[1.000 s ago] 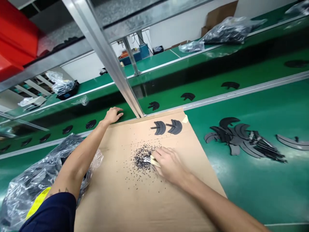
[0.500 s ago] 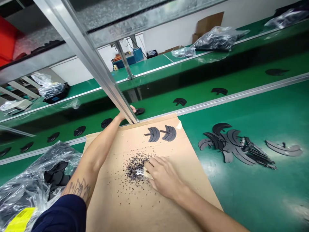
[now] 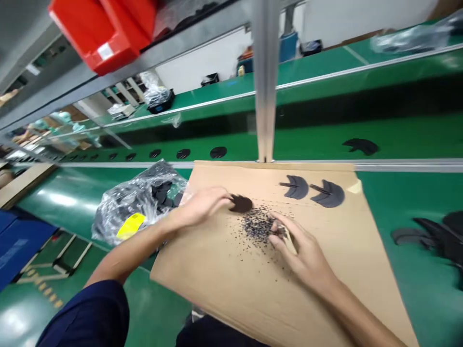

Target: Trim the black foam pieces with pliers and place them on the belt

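Note:
My left hand point(image 3: 211, 202) is closed on the edge of a dark rounded plastic part point(image 3: 241, 204), held just over the cardboard sheet point(image 3: 231, 279). My right hand point(image 3: 304, 246) is wrapped round cream-handled nippers point(image 3: 289, 241); their jaws are mostly hidden by the fingers. Between the two hands lies a scattered heap of small black clippings point(image 3: 257, 225). Beyond my right hand, two fan-shaped dark parts, one left point(image 3: 296, 187) and one right point(image 3: 328, 193), rest on the cardboard with thin stems attached.
A metal post point(image 3: 265, 96) rises at the cardboard's far edge. Behind it runs a green belt point(image 3: 307, 140) carrying several dark parts point(image 3: 218, 152). A clear plastic bag point(image 3: 119, 207) of dark parts lies left. More parts point(image 3: 441, 236) are piled right. Red bins point(image 3: 108, 33) sit overhead.
My left hand has drawn back from the belt beside the post to the cardboard, with a dark part in it. My right hand stays by the clippings. The view has swung left.

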The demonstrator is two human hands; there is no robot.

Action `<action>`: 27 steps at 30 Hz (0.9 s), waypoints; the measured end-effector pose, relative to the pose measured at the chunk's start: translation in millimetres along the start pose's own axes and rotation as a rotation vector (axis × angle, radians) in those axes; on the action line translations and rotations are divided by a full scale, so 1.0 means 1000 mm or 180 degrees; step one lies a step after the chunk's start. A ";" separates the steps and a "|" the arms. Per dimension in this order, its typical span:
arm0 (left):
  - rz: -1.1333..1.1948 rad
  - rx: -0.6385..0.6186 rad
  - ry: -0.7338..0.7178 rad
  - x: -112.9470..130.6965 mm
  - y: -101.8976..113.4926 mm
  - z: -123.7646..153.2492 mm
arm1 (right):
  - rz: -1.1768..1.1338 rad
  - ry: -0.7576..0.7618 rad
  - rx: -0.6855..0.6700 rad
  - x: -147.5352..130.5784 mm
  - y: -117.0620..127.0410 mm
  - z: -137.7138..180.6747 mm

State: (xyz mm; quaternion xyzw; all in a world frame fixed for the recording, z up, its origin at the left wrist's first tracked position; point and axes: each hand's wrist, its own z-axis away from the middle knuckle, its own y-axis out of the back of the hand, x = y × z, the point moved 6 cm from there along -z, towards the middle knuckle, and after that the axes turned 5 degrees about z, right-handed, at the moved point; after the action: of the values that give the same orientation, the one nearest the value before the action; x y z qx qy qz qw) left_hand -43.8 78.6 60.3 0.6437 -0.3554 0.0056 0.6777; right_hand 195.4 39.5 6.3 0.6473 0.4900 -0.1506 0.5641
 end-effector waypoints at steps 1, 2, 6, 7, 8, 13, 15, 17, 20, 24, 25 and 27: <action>0.0062 -0.0099 -0.0277 0.018 -0.016 0.007 | -0.0134 -0.0097 -0.0071 -0.001 -0.001 -0.001; 0.0098 -0.0172 -0.0496 0.033 -0.031 0.012 | -0.0247 -0.0179 -0.0174 -0.001 -0.002 -0.003; 0.0197 -0.0235 -0.0811 0.049 -0.051 0.020 | -0.0490 -0.0473 -0.0502 -0.004 -0.004 -0.009; 0.0179 -0.0250 -0.0657 0.039 -0.045 0.023 | -0.0513 -0.0560 -0.0479 -0.004 -0.003 -0.011; 0.0075 -0.0253 -0.0351 0.022 -0.035 0.027 | -0.0532 -0.0647 -0.0421 -0.003 -0.001 -0.012; -0.0921 0.0017 0.1534 -0.093 0.044 0.066 | -0.0644 -0.0946 -0.0156 0.000 0.004 -0.016; -0.0967 0.0050 0.1675 -0.122 0.059 0.074 | -0.0662 -0.0989 -0.0128 0.000 0.003 -0.016; -0.0905 0.0040 0.1655 -0.139 0.058 0.076 | -0.0653 -0.0997 -0.0111 -0.001 0.002 -0.016; -0.0803 0.0118 0.1543 -0.143 0.052 0.077 | -0.0653 -0.0993 -0.0101 -0.002 0.003 -0.015; -0.0808 0.0588 0.1406 -0.126 0.069 0.084 | -0.0783 -0.1030 -0.0081 0.000 0.005 -0.014; -0.0781 0.0721 0.1342 -0.117 0.074 0.085 | -0.0837 -0.1060 -0.0074 0.002 0.006 -0.014; -0.0499 0.1002 0.1054 -0.094 0.075 0.083 | -0.0954 -0.1162 -0.0070 0.005 0.006 -0.013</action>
State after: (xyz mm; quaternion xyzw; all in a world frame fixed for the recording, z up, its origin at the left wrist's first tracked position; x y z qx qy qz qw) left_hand -188.2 60.9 72.8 0.7573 -0.1831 0.1138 0.6165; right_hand 197.8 53.5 10.3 0.5231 0.4722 -0.3418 0.6217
